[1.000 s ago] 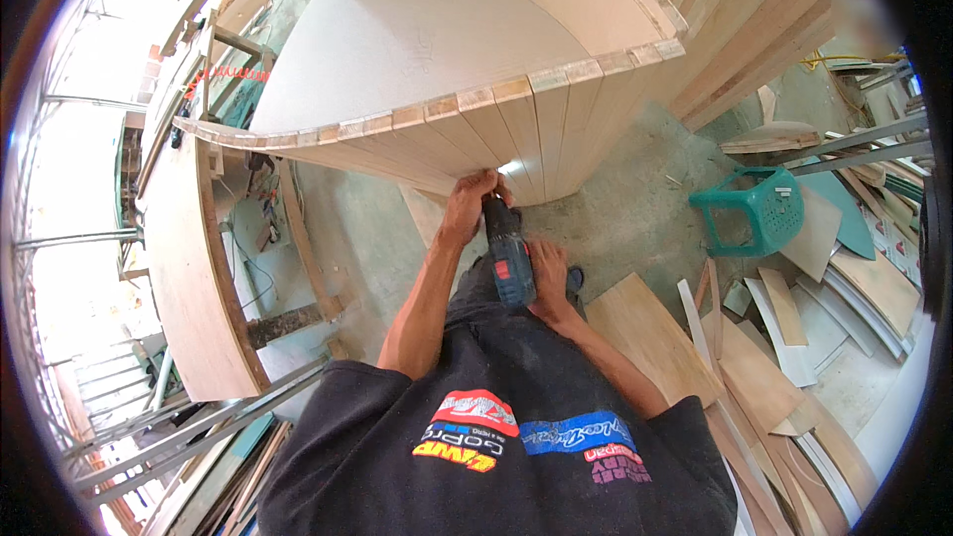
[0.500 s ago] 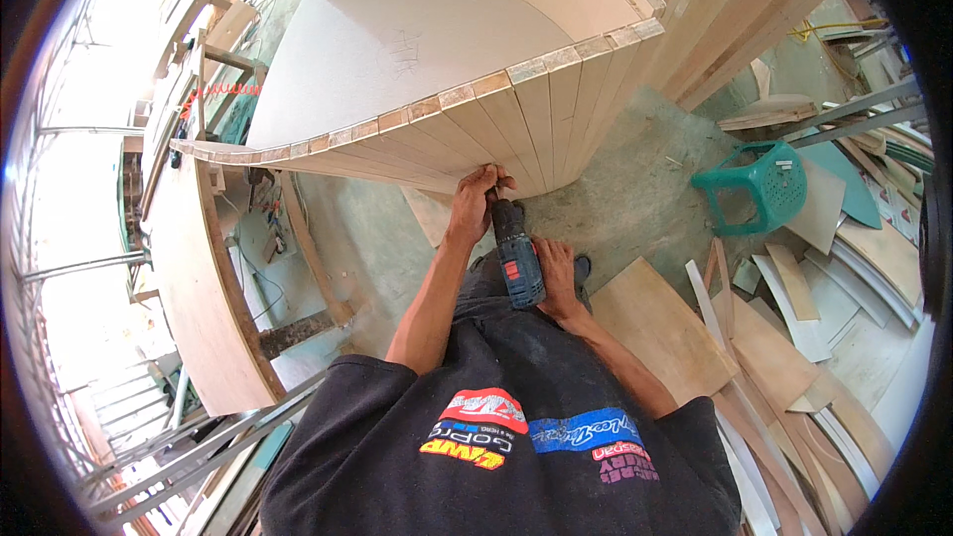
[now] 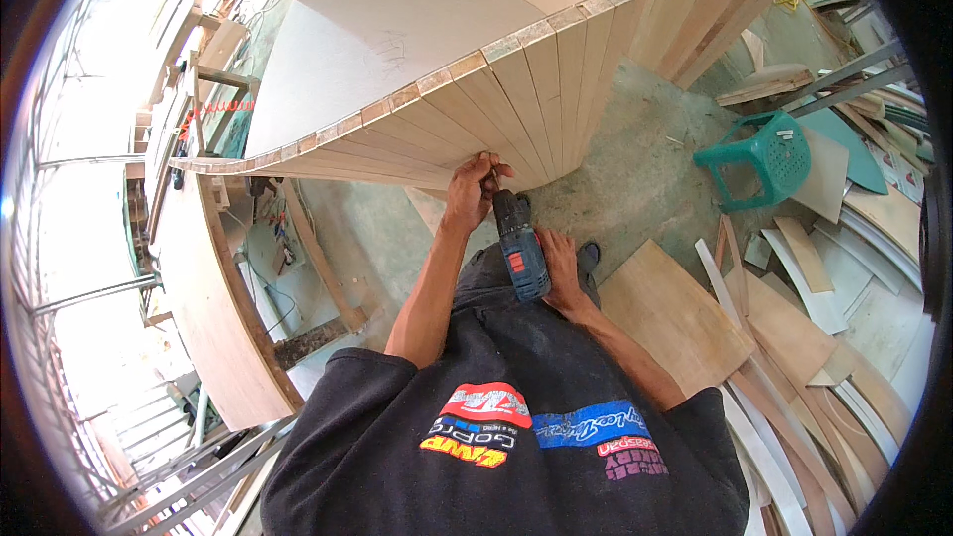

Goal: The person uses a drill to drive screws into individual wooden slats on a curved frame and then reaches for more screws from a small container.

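Left hand (image 3: pixel 471 196) bunches its fingers near the drill (image 3: pixel 522 256)'s nose; I can't tell what they pinch. Right hand (image 3: pixel 563 273) grips its hidden handle.

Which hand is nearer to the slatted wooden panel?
Left. The left hand is close to the panel, at the front of the drill; the right hand is farther back, near the black shirt.

Colourful lettering (image 3: pixel 591 424) on black shirt (image 3: pixel 397 476)
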### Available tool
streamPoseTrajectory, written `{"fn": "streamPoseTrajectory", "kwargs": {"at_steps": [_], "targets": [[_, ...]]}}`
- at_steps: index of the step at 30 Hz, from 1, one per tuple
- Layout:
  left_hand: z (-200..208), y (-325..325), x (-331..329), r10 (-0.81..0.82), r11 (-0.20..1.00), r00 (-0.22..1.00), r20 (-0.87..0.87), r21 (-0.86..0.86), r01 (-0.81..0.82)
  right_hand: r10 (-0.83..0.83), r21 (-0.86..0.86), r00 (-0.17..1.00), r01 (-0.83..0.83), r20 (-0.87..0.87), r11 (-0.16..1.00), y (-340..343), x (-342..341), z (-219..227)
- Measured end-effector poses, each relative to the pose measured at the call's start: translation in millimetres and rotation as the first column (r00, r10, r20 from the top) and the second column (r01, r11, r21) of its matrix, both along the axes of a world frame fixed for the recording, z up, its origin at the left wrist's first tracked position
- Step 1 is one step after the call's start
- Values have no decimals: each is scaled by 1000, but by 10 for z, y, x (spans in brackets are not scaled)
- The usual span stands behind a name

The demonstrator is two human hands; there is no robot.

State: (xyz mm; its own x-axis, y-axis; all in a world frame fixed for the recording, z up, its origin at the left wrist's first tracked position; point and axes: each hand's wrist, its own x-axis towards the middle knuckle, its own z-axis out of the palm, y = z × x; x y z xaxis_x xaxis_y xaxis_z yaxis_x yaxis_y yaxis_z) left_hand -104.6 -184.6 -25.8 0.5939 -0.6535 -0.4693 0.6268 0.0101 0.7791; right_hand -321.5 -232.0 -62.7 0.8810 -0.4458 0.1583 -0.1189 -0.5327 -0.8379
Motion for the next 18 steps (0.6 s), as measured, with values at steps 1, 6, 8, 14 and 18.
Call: {"fn": "streamPoseTrajectory", "kwargs": {"at_steps": [1, 6, 8, 14, 18], "targets": [[19, -10, -6, 3, 1000, 1000, 6, 16, -3, -1, 6, 1000, 1, 16, 1000, -2, 4, -12], [-28, 27, 15, 1, 999, 1000, 22, -33, -1, -33, 26, 998, 32, 56, 999, 41, 52, -35], [-43, 22, 21, 17, 999, 999, 36, -46, -16, -69, 269, 995, 49, 66, 962, 146, 82, -269], [8, -7, 75, -24, 1000, 1000, -19, 9, 24, -149, 620, 984, 56, 99, 783, 386, 212, -270], [-5, 47, 60, -67, 996, 998, -19, -59, 66, -375, 733, 898, 94, 229, 674, 641, 322, -260]]}}
